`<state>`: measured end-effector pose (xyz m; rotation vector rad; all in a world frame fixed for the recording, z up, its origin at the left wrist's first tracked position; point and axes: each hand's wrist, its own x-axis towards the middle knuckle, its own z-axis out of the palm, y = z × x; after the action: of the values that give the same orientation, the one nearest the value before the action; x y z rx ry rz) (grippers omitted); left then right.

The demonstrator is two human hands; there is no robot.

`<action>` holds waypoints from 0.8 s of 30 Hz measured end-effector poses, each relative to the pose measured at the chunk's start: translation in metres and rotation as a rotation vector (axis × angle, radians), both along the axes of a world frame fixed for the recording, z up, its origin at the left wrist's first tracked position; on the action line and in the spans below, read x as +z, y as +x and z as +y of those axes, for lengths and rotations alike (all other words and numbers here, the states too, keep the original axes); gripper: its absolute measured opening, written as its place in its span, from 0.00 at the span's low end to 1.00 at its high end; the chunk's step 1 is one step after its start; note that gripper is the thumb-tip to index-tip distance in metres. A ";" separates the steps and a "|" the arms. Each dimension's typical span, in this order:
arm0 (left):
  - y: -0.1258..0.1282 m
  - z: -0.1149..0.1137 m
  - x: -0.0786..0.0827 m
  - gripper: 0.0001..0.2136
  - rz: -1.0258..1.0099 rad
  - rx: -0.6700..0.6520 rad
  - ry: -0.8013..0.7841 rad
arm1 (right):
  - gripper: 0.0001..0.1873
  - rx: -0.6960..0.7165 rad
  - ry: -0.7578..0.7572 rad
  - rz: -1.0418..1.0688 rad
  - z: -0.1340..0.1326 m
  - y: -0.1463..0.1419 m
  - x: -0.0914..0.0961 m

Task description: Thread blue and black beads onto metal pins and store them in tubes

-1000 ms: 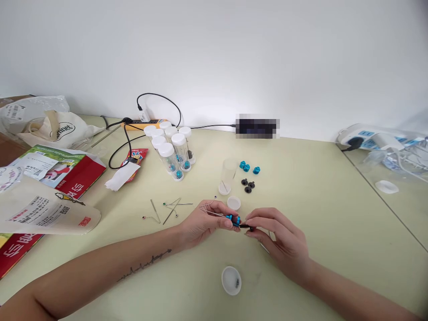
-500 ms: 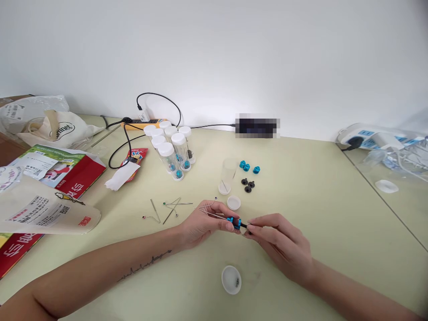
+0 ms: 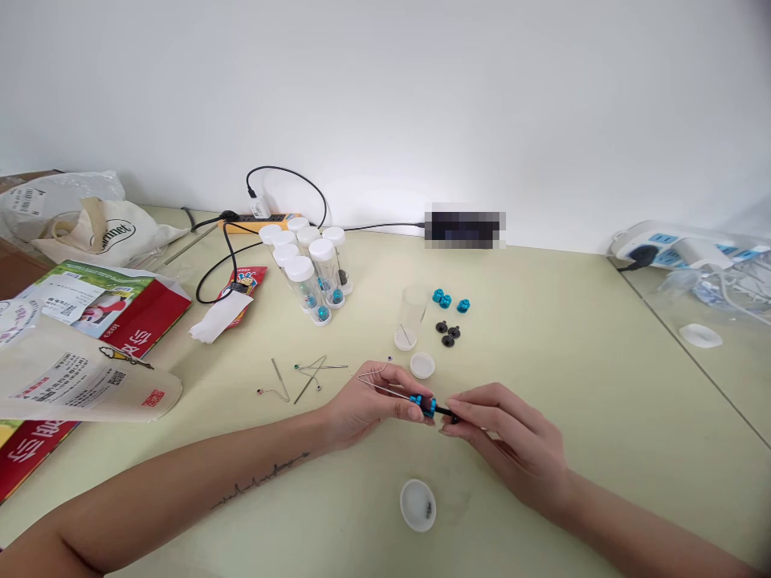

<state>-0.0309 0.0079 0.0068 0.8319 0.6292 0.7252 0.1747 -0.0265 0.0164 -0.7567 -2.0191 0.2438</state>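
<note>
My left hand (image 3: 365, 401) is closed, with thumb and fingers pinching a shiny blue metal spool-shaped piece (image 3: 429, 407). A thin bent metal wire (image 3: 385, 388), tipped with a small dark bead, runs back from it over the fingers. At the piece's right end my right hand (image 3: 511, 441) pinches a slim black stem with a wider black end (image 3: 450, 416). The stem lines up with the blue piece; whether it sits inside cannot be made out. Just beyond the hands are a white cap (image 3: 422, 366) and a clear tube (image 3: 414, 307) standing upright on a white base.
Loose blue pieces (image 3: 445, 301) and black flanged pieces (image 3: 448, 341) lie beyond my hands. Several bent wires (image 3: 313, 368) rest left. A white cap holding tiny dark bits (image 3: 418, 505) is in front. Several capped tubes (image 3: 324, 253) stand behind; bags (image 3: 90, 369) fill the left.
My right fingertips have shifted slightly on the black stem, and its wider end shows more. The left hand keeps its hold on the blue piece.
</note>
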 end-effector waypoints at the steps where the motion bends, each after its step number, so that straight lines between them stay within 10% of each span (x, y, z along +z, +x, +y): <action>1: 0.000 0.000 0.000 0.09 -0.001 -0.003 0.005 | 0.14 0.003 -0.015 0.001 0.000 0.000 0.000; 24: -0.001 0.000 -0.001 0.09 -0.002 -0.009 0.083 | 0.08 0.060 -0.394 0.138 -0.002 -0.001 -0.008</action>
<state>-0.0319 0.0075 0.0054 0.9095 0.5966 0.7477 0.1740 -0.0281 0.0080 -0.8939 -1.8856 0.7253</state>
